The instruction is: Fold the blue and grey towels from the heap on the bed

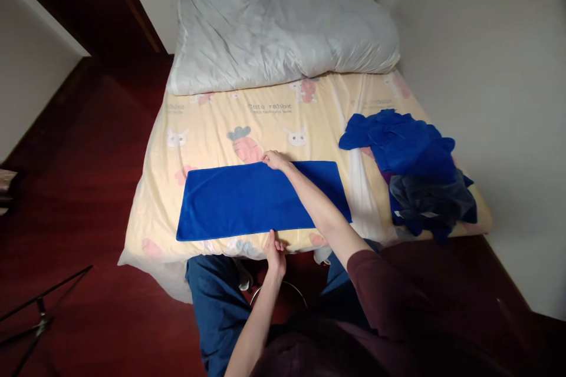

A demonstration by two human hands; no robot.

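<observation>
I see blue cloth flat on lower bed, prob. light, soft (floppy; grip edges). R hand, nearly closed, pinches headward edge; L hand half-curled at footward edge, hold unclear.

And the right arm is stretched long, slanting forward and across to the person's left, the right grip out front, knuckles up, fingers curled! Nearer the body, the left arm reaches forward, left grip turned partly upward, one digit extended, others bent!
</observation>
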